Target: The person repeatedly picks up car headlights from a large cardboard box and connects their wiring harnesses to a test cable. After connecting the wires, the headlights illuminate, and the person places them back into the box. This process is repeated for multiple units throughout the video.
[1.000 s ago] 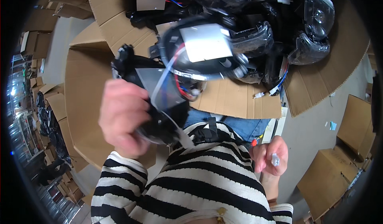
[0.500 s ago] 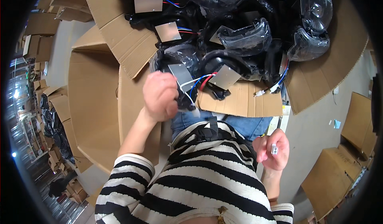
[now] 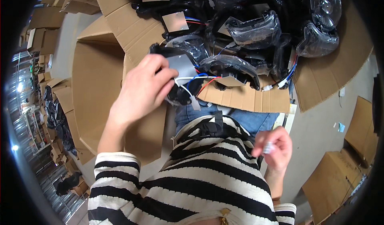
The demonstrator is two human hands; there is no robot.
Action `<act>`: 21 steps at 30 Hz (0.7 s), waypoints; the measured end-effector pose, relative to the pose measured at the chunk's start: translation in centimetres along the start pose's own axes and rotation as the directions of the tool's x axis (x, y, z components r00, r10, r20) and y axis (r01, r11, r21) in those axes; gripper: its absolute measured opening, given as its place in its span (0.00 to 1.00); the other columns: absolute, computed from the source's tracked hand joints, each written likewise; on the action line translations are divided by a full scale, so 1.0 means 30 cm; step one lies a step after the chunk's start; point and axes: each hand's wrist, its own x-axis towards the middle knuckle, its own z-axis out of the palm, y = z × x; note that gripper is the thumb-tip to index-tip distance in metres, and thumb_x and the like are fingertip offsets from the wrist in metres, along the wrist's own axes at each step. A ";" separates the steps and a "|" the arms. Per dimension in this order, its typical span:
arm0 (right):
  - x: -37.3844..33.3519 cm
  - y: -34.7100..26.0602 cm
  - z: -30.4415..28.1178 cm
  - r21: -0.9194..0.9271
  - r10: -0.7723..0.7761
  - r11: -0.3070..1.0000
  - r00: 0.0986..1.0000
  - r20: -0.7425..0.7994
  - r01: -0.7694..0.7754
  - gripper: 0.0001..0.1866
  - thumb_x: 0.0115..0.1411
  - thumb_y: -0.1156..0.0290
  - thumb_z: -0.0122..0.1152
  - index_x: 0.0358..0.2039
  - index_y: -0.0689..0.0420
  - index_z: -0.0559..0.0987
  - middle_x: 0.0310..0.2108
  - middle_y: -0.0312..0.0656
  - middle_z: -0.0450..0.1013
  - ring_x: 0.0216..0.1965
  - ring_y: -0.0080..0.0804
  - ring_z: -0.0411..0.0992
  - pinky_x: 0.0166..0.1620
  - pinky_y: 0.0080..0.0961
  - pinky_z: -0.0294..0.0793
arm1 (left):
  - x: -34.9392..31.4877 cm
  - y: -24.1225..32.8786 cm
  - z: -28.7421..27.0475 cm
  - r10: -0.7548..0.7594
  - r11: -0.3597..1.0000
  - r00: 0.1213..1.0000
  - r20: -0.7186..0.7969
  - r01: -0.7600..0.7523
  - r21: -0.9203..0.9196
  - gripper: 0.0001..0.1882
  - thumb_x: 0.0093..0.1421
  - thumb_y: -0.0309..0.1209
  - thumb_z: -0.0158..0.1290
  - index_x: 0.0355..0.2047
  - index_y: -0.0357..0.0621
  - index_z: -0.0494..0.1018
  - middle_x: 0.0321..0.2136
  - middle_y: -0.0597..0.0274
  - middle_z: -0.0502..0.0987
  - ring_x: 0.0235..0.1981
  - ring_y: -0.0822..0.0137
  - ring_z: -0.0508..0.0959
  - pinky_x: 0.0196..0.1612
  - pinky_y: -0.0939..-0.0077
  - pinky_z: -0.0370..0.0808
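Observation:
My left hand (image 3: 146, 85) reaches over the near left headlight. Its fingers are closed at the edge of that headlight's silver metal plate (image 3: 184, 67), against a bend of white wire; the fingertips' exact grip is partly hidden. A white plug (image 3: 195, 103) hangs at the end of the wire. To the right lies another headlight (image 3: 230, 67) with a clear lens and black housing, its red, blue and white wires running towards my left hand. My right hand (image 3: 276, 147), near my waist, pinches a small white connector (image 3: 268, 147), which is blurred.
Several more black headlights (image 3: 254, 31) with clear lenses, plates and wires fill the large open carton, whose flaps (image 3: 248, 99) spread towards me. On the left stands a tall cardboard box (image 3: 98, 93). More cartons (image 3: 330, 185) stand on the floor at right.
My left hand has come down onto the near left headlight and its plate. The headlight beside it has tilted, showing more lens and less plate. My right hand has turned slightly, still with the connector.

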 end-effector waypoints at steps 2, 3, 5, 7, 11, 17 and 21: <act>0.055 0.034 0.051 -0.300 0.007 0.954 0.995 0.101 0.023 0.04 0.53 0.77 0.49 0.30 0.59 0.68 0.34 0.46 0.70 0.31 0.28 0.70 0.31 0.20 0.68 | 0.028 -0.020 0.002 0.070 0.998 0.997 -0.027 -0.070 -0.009 0.12 0.42 0.22 0.54 0.30 0.43 0.70 0.31 0.57 0.67 0.34 0.58 0.69 0.33 0.68 0.69; 0.126 0.045 0.059 -0.562 -0.108 0.781 0.945 0.307 0.272 0.05 0.50 0.80 0.50 0.30 0.60 0.68 0.36 0.47 0.70 0.29 0.28 0.69 0.30 0.20 0.67 | 0.041 -0.014 0.004 0.110 0.994 0.994 -0.019 -0.110 -0.012 0.11 0.42 0.21 0.54 0.29 0.42 0.70 0.31 0.57 0.68 0.35 0.57 0.70 0.35 0.68 0.69; 0.223 0.073 0.099 -0.669 -0.058 0.704 0.958 0.282 0.240 0.06 0.50 0.80 0.48 0.30 0.62 0.67 0.40 0.46 0.68 0.25 0.34 0.67 0.28 0.22 0.66 | 0.055 -0.033 0.022 0.227 0.970 0.968 -0.105 -0.235 -0.068 0.11 0.42 0.22 0.54 0.29 0.41 0.70 0.31 0.56 0.69 0.36 0.57 0.71 0.36 0.67 0.70; 0.321 0.111 0.105 -0.653 -0.164 0.692 0.948 0.272 0.307 0.06 0.52 0.79 0.45 0.32 0.63 0.66 0.41 0.48 0.67 0.26 0.32 0.67 0.31 0.25 0.66 | 0.053 -0.035 0.046 0.311 0.946 0.933 -0.182 -0.323 -0.040 0.11 0.41 0.22 0.55 0.28 0.38 0.70 0.32 0.56 0.70 0.38 0.55 0.72 0.39 0.66 0.71; 0.411 0.139 0.081 -0.683 -0.107 0.700 0.976 0.189 0.210 0.05 0.54 0.77 0.44 0.33 0.63 0.65 0.46 0.50 0.64 0.23 0.32 0.67 0.30 0.26 0.66 | 0.040 -0.045 0.112 0.311 0.943 0.883 -0.351 -0.333 -0.001 0.09 0.40 0.24 0.55 0.26 0.40 0.70 0.31 0.58 0.71 0.36 0.58 0.73 0.38 0.68 0.71; 0.487 0.112 0.060 -0.830 0.039 0.511 0.958 0.283 0.224 0.04 0.53 0.76 0.46 0.30 0.62 0.67 0.21 0.45 0.68 0.22 0.32 0.67 0.28 0.25 0.65 | 0.043 -0.023 0.165 0.290 0.930 0.857 -0.427 -0.357 -0.084 0.10 0.39 0.24 0.55 0.26 0.39 0.70 0.32 0.58 0.71 0.38 0.58 0.72 0.38 0.67 0.71; 0.435 0.054 0.082 -0.720 0.159 0.693 0.964 0.211 0.043 0.04 0.51 0.74 0.48 0.27 0.61 0.68 0.18 0.40 0.66 0.20 0.23 0.64 0.23 0.19 0.62 | 0.075 -0.044 0.203 0.278 0.943 0.837 -0.472 -0.330 -0.030 0.09 0.44 0.29 0.52 0.26 0.40 0.70 0.32 0.58 0.71 0.40 0.57 0.72 0.38 0.66 0.70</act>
